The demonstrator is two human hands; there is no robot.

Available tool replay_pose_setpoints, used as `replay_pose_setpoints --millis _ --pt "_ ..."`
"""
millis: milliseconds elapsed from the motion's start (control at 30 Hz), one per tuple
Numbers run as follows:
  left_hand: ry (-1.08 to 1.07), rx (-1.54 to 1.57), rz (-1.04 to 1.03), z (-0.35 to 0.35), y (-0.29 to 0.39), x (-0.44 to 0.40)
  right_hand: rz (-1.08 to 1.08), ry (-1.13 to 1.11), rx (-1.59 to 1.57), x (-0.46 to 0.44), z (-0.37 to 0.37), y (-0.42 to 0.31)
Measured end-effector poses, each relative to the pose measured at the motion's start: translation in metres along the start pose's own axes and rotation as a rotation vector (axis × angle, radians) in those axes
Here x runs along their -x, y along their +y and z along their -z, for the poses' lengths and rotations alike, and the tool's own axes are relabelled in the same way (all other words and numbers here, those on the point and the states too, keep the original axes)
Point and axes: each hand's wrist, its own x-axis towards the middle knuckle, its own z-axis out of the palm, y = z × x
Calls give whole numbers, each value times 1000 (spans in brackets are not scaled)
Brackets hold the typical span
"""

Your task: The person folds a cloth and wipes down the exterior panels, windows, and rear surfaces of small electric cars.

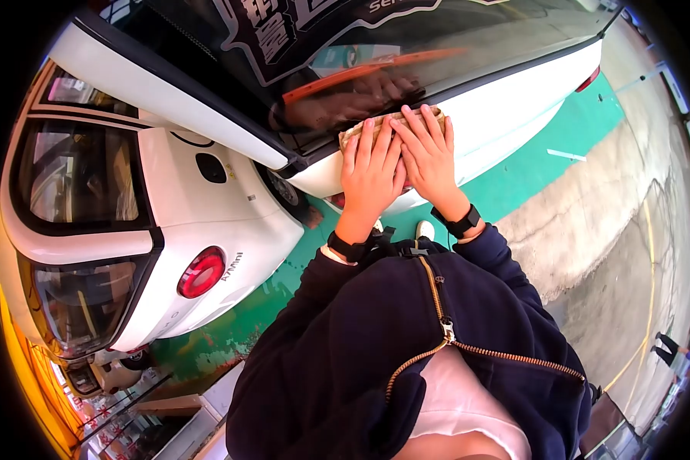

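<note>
My left hand [372, 178] and my right hand [429, 162] lie side by side, fingers stretched out, on a tan-brown folded cloth or pad [349, 134]; its exact kind is hard to make out. The palms hide most of it. It rests at the lower edge of a dark glass pane [483, 69] on a white vehicle [506, 111], by the white body rim. The thumbs point towards each other below the pad. Black bands circle both wrists. Lettering and an orange strip [368, 73] show on or in the glass, along with dark reflections of hands.
Close on the left stands a second white vehicle [184, 184] with a round red lamp [202, 272]. Under my feet the floor is green [299, 264], with grey concrete [598, 222] to the right. Far right, a person's dark-clad legs [665, 349] show.
</note>
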Motion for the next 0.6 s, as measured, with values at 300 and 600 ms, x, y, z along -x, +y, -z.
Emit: replay_pose_setpoints --millis 300,600 --pt "-5 -11 -30 3 -5 12 -30 40 -22 18 -15 -5" --pt "52 -193 -138 -12 -10 66 51 36 -25 81 -50 3"
